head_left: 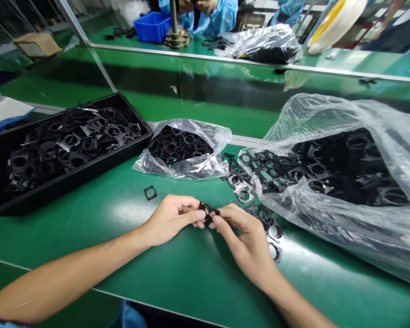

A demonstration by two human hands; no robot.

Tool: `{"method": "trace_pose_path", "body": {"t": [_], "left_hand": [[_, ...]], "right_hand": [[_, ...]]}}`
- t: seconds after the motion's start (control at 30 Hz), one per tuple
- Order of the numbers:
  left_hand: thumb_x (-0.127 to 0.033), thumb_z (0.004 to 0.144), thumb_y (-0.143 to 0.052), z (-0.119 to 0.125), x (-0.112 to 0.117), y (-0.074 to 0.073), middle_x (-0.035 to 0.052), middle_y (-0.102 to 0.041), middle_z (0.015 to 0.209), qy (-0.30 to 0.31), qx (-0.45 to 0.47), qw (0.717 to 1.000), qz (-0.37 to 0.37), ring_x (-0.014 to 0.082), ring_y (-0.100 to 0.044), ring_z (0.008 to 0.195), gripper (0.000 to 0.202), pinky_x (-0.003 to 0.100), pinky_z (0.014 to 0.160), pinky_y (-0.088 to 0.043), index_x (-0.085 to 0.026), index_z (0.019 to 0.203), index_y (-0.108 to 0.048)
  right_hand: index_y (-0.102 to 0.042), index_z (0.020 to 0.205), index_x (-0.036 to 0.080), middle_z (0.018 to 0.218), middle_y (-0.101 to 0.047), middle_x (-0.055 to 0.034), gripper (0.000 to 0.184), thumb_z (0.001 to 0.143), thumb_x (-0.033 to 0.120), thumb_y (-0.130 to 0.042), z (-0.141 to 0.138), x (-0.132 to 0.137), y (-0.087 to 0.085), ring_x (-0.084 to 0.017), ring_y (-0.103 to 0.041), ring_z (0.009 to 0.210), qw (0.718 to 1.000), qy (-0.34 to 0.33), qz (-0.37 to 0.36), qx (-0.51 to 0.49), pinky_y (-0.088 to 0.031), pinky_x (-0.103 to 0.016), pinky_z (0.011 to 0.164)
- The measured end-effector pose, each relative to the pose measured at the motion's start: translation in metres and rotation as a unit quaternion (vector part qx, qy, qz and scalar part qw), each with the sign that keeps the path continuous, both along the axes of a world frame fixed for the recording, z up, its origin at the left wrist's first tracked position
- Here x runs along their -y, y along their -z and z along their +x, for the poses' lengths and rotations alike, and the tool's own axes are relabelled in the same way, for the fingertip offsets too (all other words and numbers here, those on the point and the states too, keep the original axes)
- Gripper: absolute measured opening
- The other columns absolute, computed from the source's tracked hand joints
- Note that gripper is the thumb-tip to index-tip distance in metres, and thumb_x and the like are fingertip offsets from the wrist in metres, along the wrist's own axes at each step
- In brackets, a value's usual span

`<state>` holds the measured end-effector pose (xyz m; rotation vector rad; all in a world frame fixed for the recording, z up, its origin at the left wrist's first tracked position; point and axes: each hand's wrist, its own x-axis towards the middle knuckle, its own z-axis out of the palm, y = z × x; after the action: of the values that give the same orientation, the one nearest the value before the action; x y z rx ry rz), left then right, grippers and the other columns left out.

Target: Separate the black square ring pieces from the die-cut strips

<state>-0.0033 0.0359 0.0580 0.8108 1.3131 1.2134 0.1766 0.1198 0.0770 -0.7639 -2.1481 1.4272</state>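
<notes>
Close together over the green table, my left hand (177, 214) and my right hand (242, 232) both pinch a small black plastic part (207, 210). Fingers cover most of it, so its full shape is hidden. A single square black frame with a round hole (150, 192) lies flat on the table, left of my left hand. Just beyond my right hand, loose black frames (264, 214) are scattered, some with shiny faces. Behind my hands sits a small clear plastic bag (222, 136) of round-holed black parts.
At the left stands a long black tray (99, 171) filled with black frames. A large clear bag (345, 228) spills similar frames at the right. A transparent divider runs across the back. Beyond it are a blue bin (152, 27), a wrapped bag (259, 43) and people in blue sleeves.
</notes>
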Motion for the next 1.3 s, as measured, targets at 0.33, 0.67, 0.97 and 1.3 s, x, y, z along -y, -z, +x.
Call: {"method": "trace_pose_path", "body": {"t": [0.33, 0.67, 0.97, 1.3], "left_hand": [[-0.049, 0.071, -0.087, -0.0007, -0.0025, 0.0008, 0.0062, -0.074, 0.066, 0.020, 0.091, 0.995, -0.025, 0.0153, -0.068, 0.058, 0.041, 0.026, 0.059, -0.053, -0.012, 0.067, -0.069], [-0.052, 0.072, -0.086, -0.0019, -0.0013, -0.0012, 0.0043, -0.071, 0.064, 0.008, 0.071, 0.997, -0.010, 0.0145, -0.063, 0.061, 0.042, 0.027, 0.061, -0.052, -0.013, 0.068, -0.071], [-0.049, 0.077, -0.083, -0.0065, -0.0007, -0.0018, 0.0052, -0.070, 0.070, 0.035, 0.070, 0.997, 0.016, 0.0154, -0.062, 0.068, 0.038, 0.027, 0.067, -0.048, -0.012, 0.073, -0.075], [-0.041, 0.076, -0.084, -0.0020, 0.0018, -0.0022, 0.0029, -0.068, 0.073, 0.009, 0.043, 0.999, 0.019, 0.0138, -0.059, 0.068, 0.029, 0.025, 0.065, -0.046, -0.013, 0.080, -0.076]], "right_hand": [[-0.068, 0.087, 0.021, 0.083, -0.065, -0.0026, 0.019, 0.101, 0.031, -0.059, 0.0013, 0.0015, 0.0012, -0.017, -0.064, 0.076, 0.991, -0.004, -0.117, -0.059, -0.050, -0.028, 0.074], [-0.065, 0.086, 0.020, 0.078, -0.065, -0.0026, 0.030, 0.100, 0.045, -0.058, 0.0004, -0.0028, 0.0002, -0.017, -0.062, 0.074, 0.984, -0.032, -0.167, -0.046, -0.052, -0.029, 0.075], [-0.066, 0.082, 0.019, 0.074, -0.067, -0.0024, 0.032, 0.097, 0.047, -0.062, -0.0004, -0.0038, -0.0015, -0.017, -0.062, 0.070, 0.982, -0.023, -0.185, -0.037, -0.051, -0.028, 0.073], [-0.069, 0.075, 0.018, 0.067, -0.069, -0.0030, 0.036, 0.093, 0.049, -0.066, -0.0005, -0.0029, -0.0008, -0.017, -0.062, 0.065, 0.985, 0.014, -0.169, -0.014, -0.050, -0.027, 0.066]]}}
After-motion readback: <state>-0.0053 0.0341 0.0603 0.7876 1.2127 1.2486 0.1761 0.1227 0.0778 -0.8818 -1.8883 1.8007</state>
